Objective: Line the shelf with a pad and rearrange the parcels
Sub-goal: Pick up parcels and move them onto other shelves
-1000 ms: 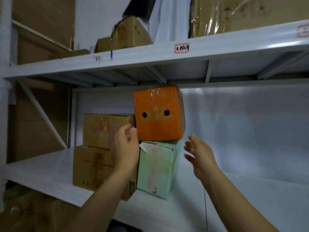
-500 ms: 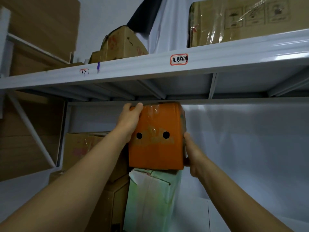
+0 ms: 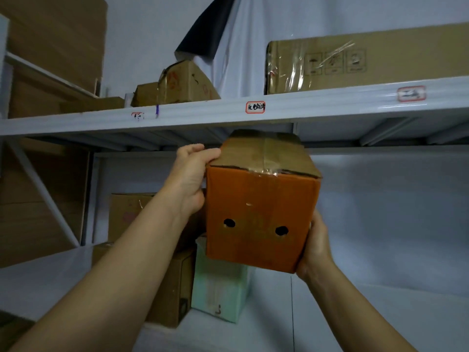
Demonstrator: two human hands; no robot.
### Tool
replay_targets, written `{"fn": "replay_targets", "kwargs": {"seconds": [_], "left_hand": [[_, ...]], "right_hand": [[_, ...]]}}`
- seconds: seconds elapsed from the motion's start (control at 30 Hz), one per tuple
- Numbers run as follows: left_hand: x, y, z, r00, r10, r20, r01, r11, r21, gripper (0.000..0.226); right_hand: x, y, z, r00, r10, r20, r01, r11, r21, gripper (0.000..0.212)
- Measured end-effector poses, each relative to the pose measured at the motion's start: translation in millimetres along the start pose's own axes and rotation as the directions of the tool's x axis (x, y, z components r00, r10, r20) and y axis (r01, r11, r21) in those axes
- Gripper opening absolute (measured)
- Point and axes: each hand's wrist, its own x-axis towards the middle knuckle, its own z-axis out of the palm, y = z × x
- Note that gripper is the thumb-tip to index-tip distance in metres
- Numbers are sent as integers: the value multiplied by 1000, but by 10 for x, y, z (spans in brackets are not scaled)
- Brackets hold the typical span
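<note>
**Orange parcel lifted from the stack, held in both hands**

Change noted: one second ago both hands were apart from the parcel. Half a second ago they closed on it while it sat on the stack. The orange cardboard box with two round holes (image 3: pixel 258 214) is now drawn forward and tipped towards the camera, so its brown taped top flaps are in view. It is in the air in front of the pale green carton (image 3: pixel 218 288) that carried it, just under the white metal upper shelf (image 3: pixel 304 107). Whether its rear lower edge is clear of the green carton is hidden.

Bearing on the task: judged as the start of the rearranging step, with one parcel coming off the stack. The stacked brown cartons (image 3: pixel 127 214) beside it are untouched. The lower shelf (image 3: pixel 380 313) shows white; probably the pad is laid, but this cannot be confirmed.

Hand pose: the left hand (image 3: pixel 189 181) is raised at the box's upper left corner, its fingers (image 3: pixel 193 152) curled over the top edge. The right hand (image 3: pixel 316 250) cups the lower right edge, gripping from below and behind. Both forearms reach upward.
</note>
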Motion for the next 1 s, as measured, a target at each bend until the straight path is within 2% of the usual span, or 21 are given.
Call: {"fn": "replay_targets", "kwargs": {"seconds": [0.1,0.13,0.2,0.27,0.4,0.5,0.57,0.63,0.77,0.87,1.0], "left_hand": [[-467,76,-23,986,-136,94,137,990,-11,3],[-613,83,-65,979,-176,107,178,984,-7,5],[-895,77,-193,958,-242,155,246,969,-9,19],[-1158,36,-321,940,-270,209,279,960,-11,31],[-1717,-97,-562,896,-323,304,339,941,1,45],[-2056,-230,-802,803,-434,408,431,896,105,61],[-2238,-378,-983,742,-511,433,495,854,159,84],[-2426,-566,-1143,708,-557,433,529,825,196,99],[-2814,-971,-1370,643,-661,386,603,748,276,112],[-3050,-1295,-1444,570,-738,361,667,672,321,113],[-3270,-1738,-1336,437,-811,388,732,572,372,108]], "right_hand": [[-395,12,-81,996,-10,-91,13,1000,27,40],[-537,30,-108,991,12,-130,-8,1000,25,47],[-860,81,-160,980,74,-185,-70,997,32,75],[-1173,160,-200,971,112,-212,-103,993,52,83],[-1842,349,-257,953,189,-238,-156,976,152,60],[-2388,429,-219,952,180,-248,-138,975,176,41],[-2697,538,-242,945,196,-262,-150,971,184,31],[-2978,700,-302,927,219,-305,-177,971,159,27],[-3452,1081,-540,880,284,-380,-258,959,120,31],[-3715,1301,-779,844,376,-383,-347,927,144,30],[-3909,1459,-1192,734,524,-432,-478,850,219,39]]}}
